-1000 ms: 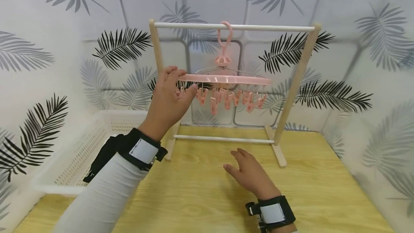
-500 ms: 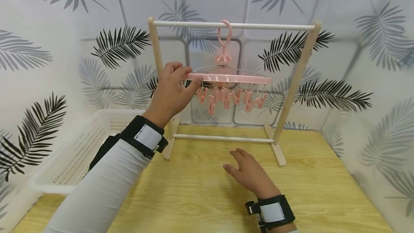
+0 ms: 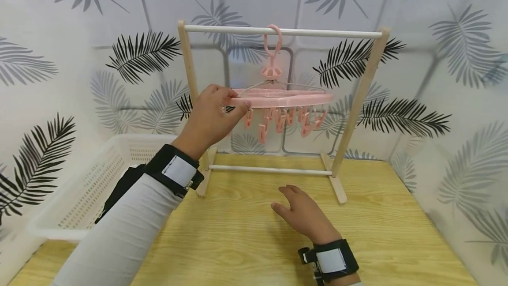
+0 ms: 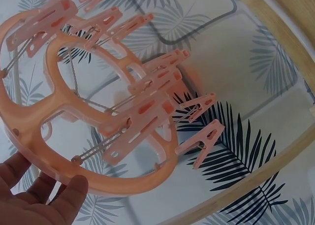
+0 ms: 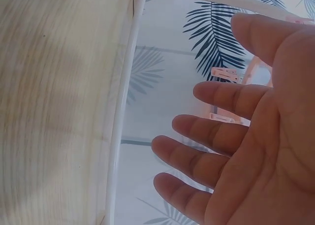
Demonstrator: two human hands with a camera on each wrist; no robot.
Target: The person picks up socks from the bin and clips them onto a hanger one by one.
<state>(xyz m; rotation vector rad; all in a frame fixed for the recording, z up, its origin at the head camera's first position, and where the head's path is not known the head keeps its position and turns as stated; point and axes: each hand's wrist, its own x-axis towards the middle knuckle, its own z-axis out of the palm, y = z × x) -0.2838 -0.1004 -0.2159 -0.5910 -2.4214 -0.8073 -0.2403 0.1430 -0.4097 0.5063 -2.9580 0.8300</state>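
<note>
A pink round clip hanger [image 3: 285, 101] hangs by its hook from the white top bar [image 3: 325, 34] of a small rack. Several pink clothespins [image 3: 263, 133] dangle under its ring. My left hand [image 3: 210, 116] pinches the ring at its left side; in the left wrist view the thumb [image 4: 74, 193] lies on one side of the rim [image 4: 128, 183] and the fingers reach behind it. My right hand [image 3: 307, 216] is over the table, apart from the hanger, with nothing in it. In the right wrist view its fingers [image 5: 197, 166] are spread and relaxed.
A white perforated basket [image 3: 85, 189] with black cloth [image 3: 123, 189] in it stands at the left, partly behind my left forearm. The rack has wooden posts [image 3: 359, 105] and a low white crossbar [image 3: 270, 170] on the wooden table [image 3: 230, 242]. Leaf-patterned sheeting hangs behind.
My left hand has shifted slightly right with its grip on the rim. The ring has tilted, its near edge lower, so that more of its top shows. The right hand stays nearly still.
</note>
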